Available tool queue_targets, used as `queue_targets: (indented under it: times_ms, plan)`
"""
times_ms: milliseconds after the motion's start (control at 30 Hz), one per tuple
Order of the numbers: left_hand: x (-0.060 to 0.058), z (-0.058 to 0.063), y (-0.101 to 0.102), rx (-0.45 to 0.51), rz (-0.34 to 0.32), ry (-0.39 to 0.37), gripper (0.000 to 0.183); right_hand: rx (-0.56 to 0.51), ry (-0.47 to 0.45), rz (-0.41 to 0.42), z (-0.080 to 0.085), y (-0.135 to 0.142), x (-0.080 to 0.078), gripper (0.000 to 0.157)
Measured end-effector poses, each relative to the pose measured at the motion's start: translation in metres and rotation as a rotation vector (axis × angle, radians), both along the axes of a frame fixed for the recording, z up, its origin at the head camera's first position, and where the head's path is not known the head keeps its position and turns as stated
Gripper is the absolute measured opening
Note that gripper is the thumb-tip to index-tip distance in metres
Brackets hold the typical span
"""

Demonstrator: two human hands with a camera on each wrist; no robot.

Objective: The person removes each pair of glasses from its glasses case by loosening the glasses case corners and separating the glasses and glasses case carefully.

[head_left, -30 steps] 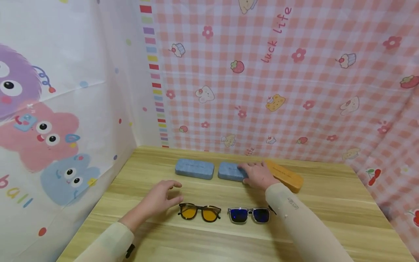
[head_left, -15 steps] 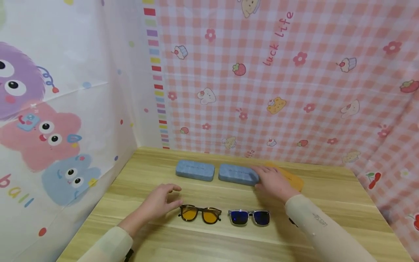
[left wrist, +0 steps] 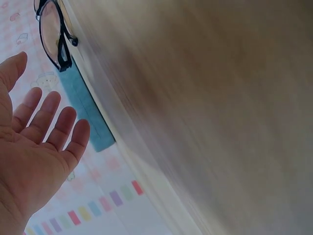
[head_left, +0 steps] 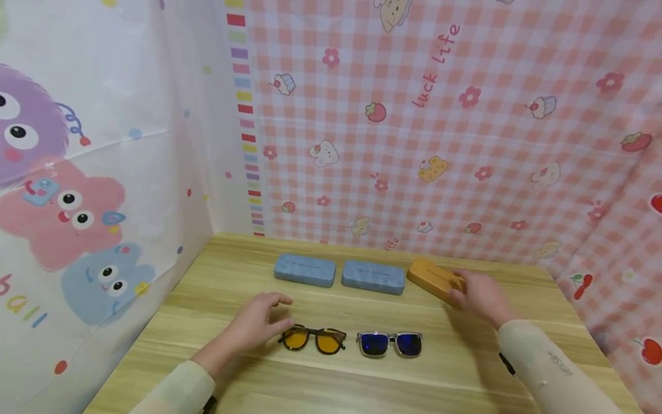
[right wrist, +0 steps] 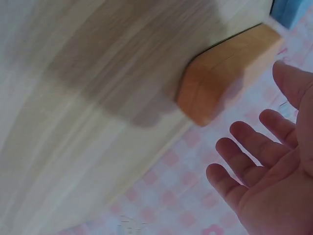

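My right hand (head_left: 481, 296) reaches over the near right end of an orange glasses case (head_left: 430, 279), overlapping it in the head view. In the right wrist view that hand's fingers are spread and relaxed, with a gap between them and the case. My left hand (head_left: 250, 323) hovers loosely at the left end of dark-framed glasses with orange lenses (head_left: 328, 342), its fingers relaxed and holding nothing. Sunglasses with a clear frame and blue-black lenses (head_left: 374, 344) lie to their right. Behind them, two blue glasses cases, one left (head_left: 305, 270) and one middle (head_left: 373, 278), line up with the orange one.
All of this lies on a wood-grain table (head_left: 289, 391). A pink checked cloth (head_left: 393, 138) hangs behind its back edge, and a white cloth with cartoon figures (head_left: 170, 172) hangs along the left side.
My right hand has moved right, from over the middle blue case to the orange case. The middle blue case is now fully uncovered. The left hand has stayed nearly still.
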State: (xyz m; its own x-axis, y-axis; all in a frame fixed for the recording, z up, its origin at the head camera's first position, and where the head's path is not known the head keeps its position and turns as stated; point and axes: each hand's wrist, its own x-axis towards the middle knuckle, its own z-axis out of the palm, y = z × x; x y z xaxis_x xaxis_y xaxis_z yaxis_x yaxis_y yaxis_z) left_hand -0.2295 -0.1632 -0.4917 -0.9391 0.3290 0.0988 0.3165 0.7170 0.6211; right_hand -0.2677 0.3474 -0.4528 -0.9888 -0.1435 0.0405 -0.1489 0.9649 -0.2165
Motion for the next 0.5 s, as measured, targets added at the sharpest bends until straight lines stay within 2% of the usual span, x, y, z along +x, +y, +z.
queue_targets:
  times_ms: [200, 500]
  plan:
    - [0.002, 0.000, 0.005, 0.000, 0.000, -0.004, 0.041, -0.041, -0.100, -0.038, -0.010, 0.009, -0.003, 0.066]
    - [0.002, 0.004, 0.008, 0.020, 0.002, -0.024, 0.042, -0.060, -0.102, -0.078, -0.018, 0.007, -0.013, 0.061]
